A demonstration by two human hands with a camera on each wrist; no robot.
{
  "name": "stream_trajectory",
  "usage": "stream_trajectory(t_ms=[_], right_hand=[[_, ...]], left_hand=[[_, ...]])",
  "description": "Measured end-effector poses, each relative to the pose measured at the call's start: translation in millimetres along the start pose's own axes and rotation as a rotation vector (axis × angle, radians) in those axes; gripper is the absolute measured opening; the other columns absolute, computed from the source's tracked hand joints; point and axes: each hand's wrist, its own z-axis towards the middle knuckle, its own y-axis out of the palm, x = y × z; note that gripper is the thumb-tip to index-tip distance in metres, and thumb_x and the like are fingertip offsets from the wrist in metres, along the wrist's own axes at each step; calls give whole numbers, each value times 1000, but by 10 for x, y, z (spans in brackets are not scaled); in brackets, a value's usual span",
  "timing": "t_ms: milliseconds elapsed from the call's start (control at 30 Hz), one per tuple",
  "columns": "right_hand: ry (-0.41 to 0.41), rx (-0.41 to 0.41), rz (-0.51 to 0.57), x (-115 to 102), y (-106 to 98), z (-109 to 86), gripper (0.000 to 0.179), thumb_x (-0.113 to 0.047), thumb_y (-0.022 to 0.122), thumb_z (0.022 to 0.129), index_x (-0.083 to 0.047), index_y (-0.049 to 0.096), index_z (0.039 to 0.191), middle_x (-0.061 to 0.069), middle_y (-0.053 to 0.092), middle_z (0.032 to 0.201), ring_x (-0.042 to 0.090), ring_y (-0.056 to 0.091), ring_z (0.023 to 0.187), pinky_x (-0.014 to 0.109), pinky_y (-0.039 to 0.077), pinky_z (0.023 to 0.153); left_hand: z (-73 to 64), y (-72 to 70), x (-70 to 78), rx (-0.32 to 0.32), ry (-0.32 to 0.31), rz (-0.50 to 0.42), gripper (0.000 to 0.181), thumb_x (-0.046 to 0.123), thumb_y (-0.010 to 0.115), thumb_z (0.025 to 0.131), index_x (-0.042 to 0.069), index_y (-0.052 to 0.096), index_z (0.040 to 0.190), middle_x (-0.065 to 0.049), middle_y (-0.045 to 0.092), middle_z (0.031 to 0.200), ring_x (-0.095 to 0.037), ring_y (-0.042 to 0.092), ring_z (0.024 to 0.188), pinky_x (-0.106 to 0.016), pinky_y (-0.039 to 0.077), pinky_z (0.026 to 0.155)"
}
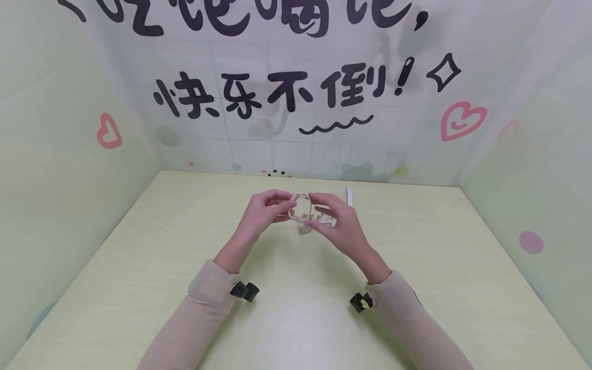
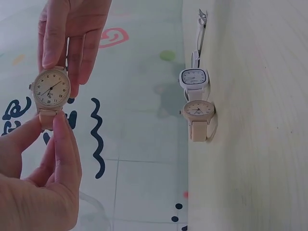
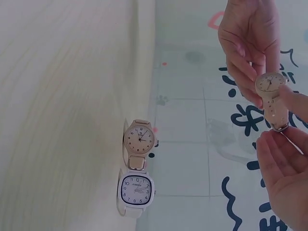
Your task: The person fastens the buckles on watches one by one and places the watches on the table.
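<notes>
A beige wristwatch (image 1: 301, 220) with a round, pale dial (image 2: 52, 88) is held up between both hands, its strap making a loop in the head view. My left hand (image 1: 265, 209) pinches one side of this strap between thumb and fingers. From the other side, my right hand (image 1: 341, 222) grips the watch with thumb and fingertips at the loop's edges. A metal buckle (image 3: 280, 128) shows by the right fingers in the right wrist view. Beyond the hands, a second beige round watch (image 3: 139, 138) stands on the table beside a white square-faced watch (image 3: 136, 189).
The pale wooden table (image 1: 287, 318) meets a printed back wall (image 1: 273, 149) and side walls. A narrow white strip (image 1: 349, 197) lies behind the right hand; in the left wrist view, a white strap (image 2: 199, 36) with a metal buckle extends past the square watch.
</notes>
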Motion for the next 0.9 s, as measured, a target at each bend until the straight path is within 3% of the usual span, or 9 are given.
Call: stream_trajectory(t_ms=[233, 367, 500, 633, 900], right_hand=[[78, -8, -65, 41, 43, 80, 51, -5, 77, 86, 3, 59, 133, 18, 64, 131, 33, 65, 118, 34, 57, 94], [145, -18, -39, 68, 52, 127, 51, -5, 75, 87, 3, 57, 134, 20, 63, 131, 37, 64, 118, 45, 56, 95], [185, -31, -6, 100, 70, 172, 50, -3, 73, 88, 4, 57, 135, 21, 62, 132, 39, 63, 119, 47, 55, 97], [209, -69, 10, 150, 116, 221, 53, -7, 73, 89, 2, 55, 138, 20, 62, 135, 37, 63, 120, 43, 55, 98], [241, -137, -10, 254, 232, 302, 60, -9, 77, 87, 3, 52, 140, 19, 60, 139, 38, 61, 123, 47, 52, 102]], left_hand=[[18, -60, -33, -48, 31, 43, 36, 18, 66, 97, 4, 62, 130, -20, 65, 129, -18, 71, 100, -29, 60, 85], [33, -85, -42, -80, 27, 58, 36, 15, 65, 97, 3, 62, 130, -21, 65, 130, -27, 69, 111, -30, 60, 88], [48, -112, -52, -103, 12, 61, 37, 11, 63, 97, 1, 60, 133, -22, 63, 133, -31, 67, 116, -31, 59, 90], [72, -149, -65, -86, -8, 52, 39, 8, 62, 98, -1, 57, 136, -24, 59, 137, -31, 65, 118, -31, 59, 91], [179, -221, -116, -30, -57, 28, 38, 5, 60, 98, 1, 55, 136, -23, 57, 136, -24, 64, 112, -29, 58, 91]])
